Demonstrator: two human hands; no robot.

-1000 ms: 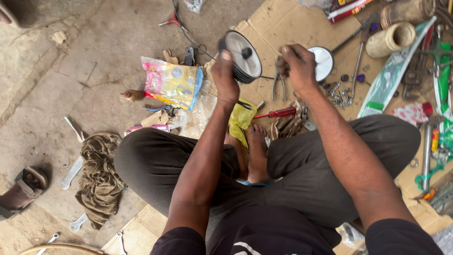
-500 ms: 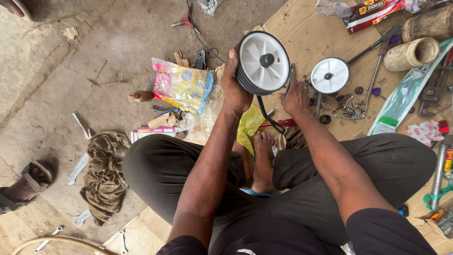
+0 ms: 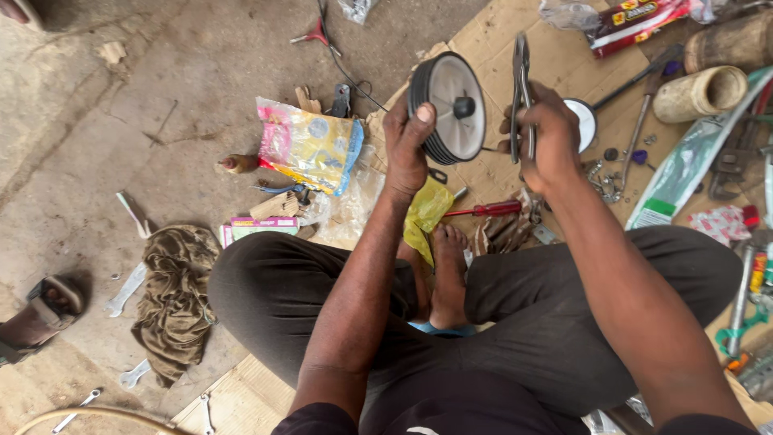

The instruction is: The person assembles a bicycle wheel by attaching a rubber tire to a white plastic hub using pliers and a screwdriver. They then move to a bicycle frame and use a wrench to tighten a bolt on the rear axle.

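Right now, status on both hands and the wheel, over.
Left hand grips small black-rimmed wheel, raised, white hub facing right. Right hand holds pliers upright beside it, apart from the wheel. Nothing between them.

A colourful plastic packet (image 3: 307, 145) lay at upper centre on the concrete floor (image 3: 161, 72). A brown rag (image 3: 175, 298) sat at lower left, beside a flat spanner (image 3: 125, 290). A red-handled screwdriver (image 3: 483, 210) rested at centre on cardboard (image 3: 491, 32). A second small wheel (image 3: 581, 122) lay at upper right, near a pale tube roll (image 3: 699, 93).
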